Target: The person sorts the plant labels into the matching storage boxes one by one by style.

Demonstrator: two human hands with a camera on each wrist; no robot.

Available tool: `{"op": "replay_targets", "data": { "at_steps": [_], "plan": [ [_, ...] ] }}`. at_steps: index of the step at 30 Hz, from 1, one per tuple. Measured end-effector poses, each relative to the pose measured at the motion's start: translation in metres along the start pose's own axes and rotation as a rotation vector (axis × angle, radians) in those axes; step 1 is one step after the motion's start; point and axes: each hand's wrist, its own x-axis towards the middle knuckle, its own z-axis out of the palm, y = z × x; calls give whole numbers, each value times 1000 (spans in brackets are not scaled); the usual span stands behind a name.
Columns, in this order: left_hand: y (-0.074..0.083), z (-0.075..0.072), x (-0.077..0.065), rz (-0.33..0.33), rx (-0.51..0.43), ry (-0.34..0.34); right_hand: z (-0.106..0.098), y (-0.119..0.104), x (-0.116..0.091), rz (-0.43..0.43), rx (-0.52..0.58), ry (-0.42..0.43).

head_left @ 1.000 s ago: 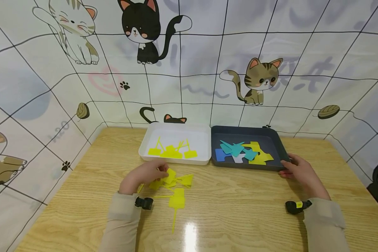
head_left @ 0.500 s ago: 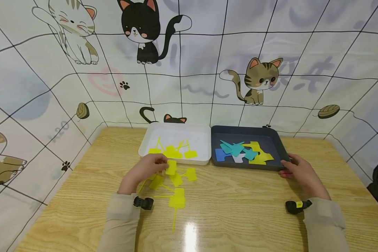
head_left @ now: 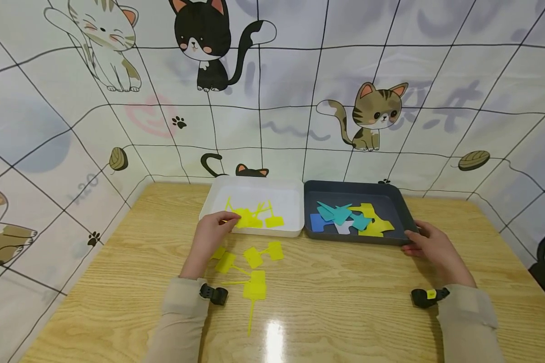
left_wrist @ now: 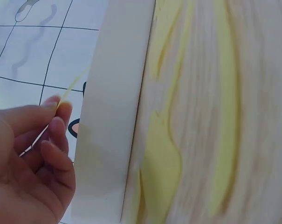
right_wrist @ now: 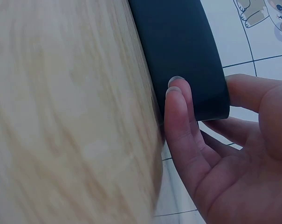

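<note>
Apparently mid-placement, the left hand (head_left: 214, 231) pinched a yellow piece (left_wrist: 74, 87), outline hard to discern, over the white tray (head_left: 263, 192); the right hand (head_left: 431, 247) gripped the dark tray (head_left: 351, 191). Next, a gentle release seemed due.

Left hand (head_left: 212, 230) pinching, right hand (head_left: 431, 248) gripping
Left's lower fingers (left_wrist: 59, 165) curl toward the palm; right's thumb (right_wrist: 248, 89) sits opposite its fingers
</note>
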Motion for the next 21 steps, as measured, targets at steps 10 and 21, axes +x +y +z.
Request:
{"op": "replay_targets", "data": {
  "at_steps": [10,21],
  "plan": [
    [1,2,0,-54,-9,-24,-1,0,-3,2,0,-6],
    [-4,5,0,-126,-1,-169,0,0,1,16,-22,19]
  ]
}}
